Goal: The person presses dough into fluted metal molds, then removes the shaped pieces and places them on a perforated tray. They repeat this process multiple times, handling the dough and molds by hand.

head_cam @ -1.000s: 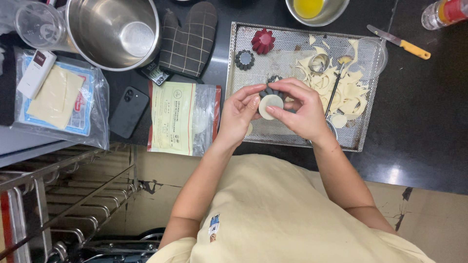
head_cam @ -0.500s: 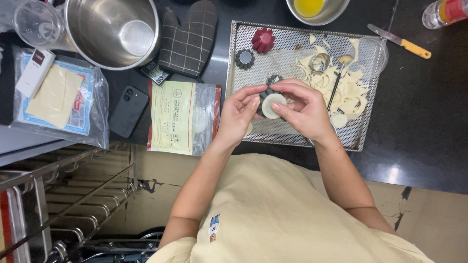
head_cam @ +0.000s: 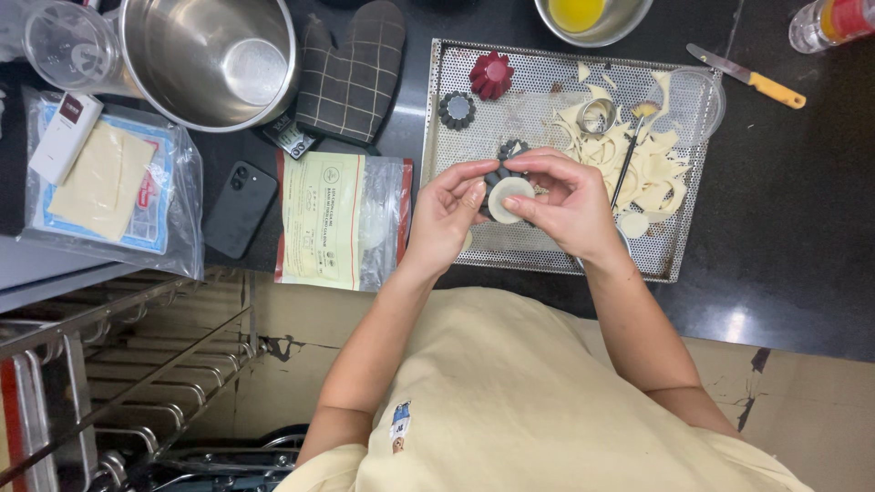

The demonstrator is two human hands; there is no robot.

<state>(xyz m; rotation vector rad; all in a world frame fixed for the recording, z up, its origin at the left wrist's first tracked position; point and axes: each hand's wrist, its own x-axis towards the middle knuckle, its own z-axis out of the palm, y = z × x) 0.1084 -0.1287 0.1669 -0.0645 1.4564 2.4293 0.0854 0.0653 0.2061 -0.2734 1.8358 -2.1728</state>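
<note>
My left hand (head_cam: 449, 214) and my right hand (head_cam: 567, 202) meet above a perforated metal tray (head_cam: 538, 251). Together they hold a small dark fluted mould (head_cam: 507, 155) with a pale round of dough (head_cam: 509, 198) pressed into it. My right thumb lies on the dough round. On the tray behind them sit a red fluted mould (head_cam: 491, 74), a dark fluted mould (head_cam: 457, 109), a round metal cutter (head_cam: 596, 116) and a heap of pale dough scraps (head_cam: 649, 169).
A large steel bowl (head_cam: 210, 55), a checked oven mitt (head_cam: 351, 73), a dark phone (head_cam: 239, 208) and two plastic bags of dough sheets (head_cam: 342, 219) lie on the dark counter. A bowl of yellow liquid (head_cam: 591, 16) and a yellow-handled knife (head_cam: 747, 76) sit beyond the tray.
My fingers have shifted slightly around the mould while pressing the dough round. Everything else stays where it was.
</note>
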